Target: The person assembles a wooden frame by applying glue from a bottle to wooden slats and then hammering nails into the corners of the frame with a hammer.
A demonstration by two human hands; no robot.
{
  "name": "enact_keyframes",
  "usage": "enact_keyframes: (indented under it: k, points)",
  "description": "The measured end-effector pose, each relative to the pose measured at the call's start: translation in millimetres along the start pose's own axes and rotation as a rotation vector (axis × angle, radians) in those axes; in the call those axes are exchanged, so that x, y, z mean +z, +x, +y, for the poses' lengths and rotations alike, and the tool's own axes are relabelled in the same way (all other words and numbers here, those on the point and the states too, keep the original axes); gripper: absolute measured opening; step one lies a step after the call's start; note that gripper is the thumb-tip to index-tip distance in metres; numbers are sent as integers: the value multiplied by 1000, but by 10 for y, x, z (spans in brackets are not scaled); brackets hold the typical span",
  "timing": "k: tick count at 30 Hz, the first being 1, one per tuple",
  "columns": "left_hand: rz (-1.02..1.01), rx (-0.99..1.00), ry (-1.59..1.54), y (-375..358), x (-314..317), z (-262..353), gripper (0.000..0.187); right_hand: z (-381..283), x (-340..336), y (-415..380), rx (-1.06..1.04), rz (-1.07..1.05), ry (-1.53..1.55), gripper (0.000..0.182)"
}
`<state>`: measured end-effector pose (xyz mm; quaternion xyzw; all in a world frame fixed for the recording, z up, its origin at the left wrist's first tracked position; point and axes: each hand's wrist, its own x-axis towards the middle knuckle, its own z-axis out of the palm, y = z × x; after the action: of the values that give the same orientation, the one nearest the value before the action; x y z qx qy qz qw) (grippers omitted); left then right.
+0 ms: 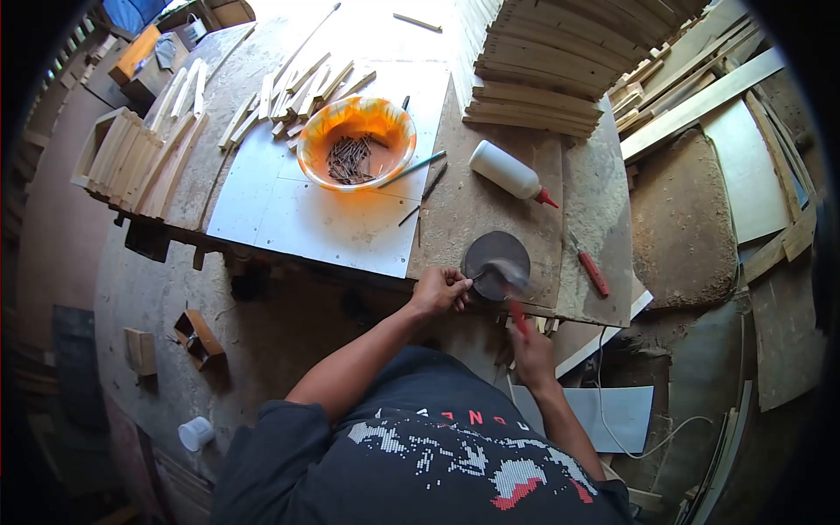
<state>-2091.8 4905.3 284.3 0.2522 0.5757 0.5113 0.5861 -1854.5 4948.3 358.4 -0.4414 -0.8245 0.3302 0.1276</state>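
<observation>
My left hand is at the bench's front edge, pinching a thin dark nail against a round dark block. In my right hand is a hammer with a red handle; its head is smeared by motion over the block. Beyond my hands stands an orange-and-white bowl with many nails in it. A white glue bottle with a red tip lies on its side to the right of the bowl.
A red-handled tool lies near the bench's right edge. Wooden strips lie loose behind the bowl, and a tall wood stack rises at the back. A blue-green pencil rests beside the bowl. Boards lean at right.
</observation>
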Motion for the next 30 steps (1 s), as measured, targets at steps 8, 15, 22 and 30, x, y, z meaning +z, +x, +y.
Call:
enact_keyframes:
  k: [8,15,22,30]
  points:
    - [-8,-9,35,18,-20,38,20,-612,-628,69,-184,316,664,32]
    - [-3,-3,28,2,-22,51,21,-360,-366,9,-393,292,143,29]
    - [-3,-30,33,14,-27,58,21,-66,-17,25,-48,45,-159,26]
    - [5,-37,36,11,-14,81,21,69,32,-10,-43,24,-204,25]
